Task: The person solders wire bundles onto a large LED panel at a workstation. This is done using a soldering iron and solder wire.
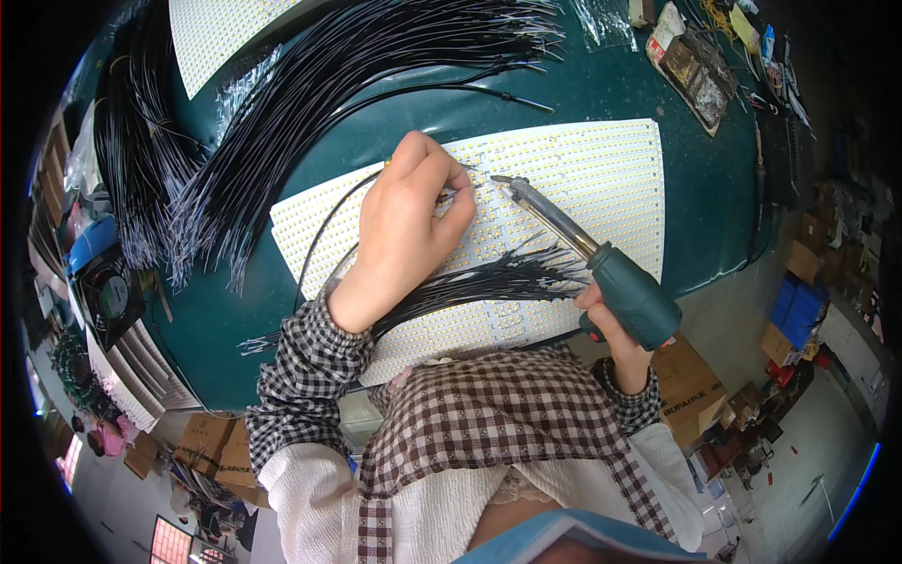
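Right grip: right hand clenched on green soldering iron, tip just above LED panel.
Left grip: left hand pinches thin black wire against the panel, beside the tip.
Panel: flat on green worktop.
Wires: loose black bundle fans across worktop beyond the panel.

Green-handled soldering iron (tip on panel)
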`<action>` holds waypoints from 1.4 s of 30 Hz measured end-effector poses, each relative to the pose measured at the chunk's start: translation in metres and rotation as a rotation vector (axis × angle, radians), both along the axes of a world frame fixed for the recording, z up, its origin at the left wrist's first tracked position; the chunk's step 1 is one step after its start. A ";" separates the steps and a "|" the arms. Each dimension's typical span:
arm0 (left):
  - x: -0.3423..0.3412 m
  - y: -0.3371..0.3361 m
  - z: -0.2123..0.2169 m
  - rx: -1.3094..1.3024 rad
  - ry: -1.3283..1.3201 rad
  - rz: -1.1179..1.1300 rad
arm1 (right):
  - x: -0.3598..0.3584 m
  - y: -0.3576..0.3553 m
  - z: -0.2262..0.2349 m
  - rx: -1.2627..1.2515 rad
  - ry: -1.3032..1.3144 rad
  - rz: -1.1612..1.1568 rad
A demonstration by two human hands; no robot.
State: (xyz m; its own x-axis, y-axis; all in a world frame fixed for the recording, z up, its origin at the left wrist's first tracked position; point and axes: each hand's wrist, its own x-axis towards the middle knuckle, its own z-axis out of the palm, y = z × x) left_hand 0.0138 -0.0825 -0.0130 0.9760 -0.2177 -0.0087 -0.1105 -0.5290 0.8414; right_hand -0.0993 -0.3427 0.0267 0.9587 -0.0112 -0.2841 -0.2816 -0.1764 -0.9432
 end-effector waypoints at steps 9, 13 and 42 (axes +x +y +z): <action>-0.026 -0.002 0.025 0.173 -0.205 -0.039 | -0.004 -0.001 0.001 -0.014 0.011 -0.074; -0.044 0.008 0.025 0.043 0.054 -0.314 | 0.001 0.002 0.014 0.064 0.031 -0.145; -0.039 0.000 0.037 0.266 -0.213 -0.072 | -0.002 0.003 0.017 0.138 -0.013 -0.199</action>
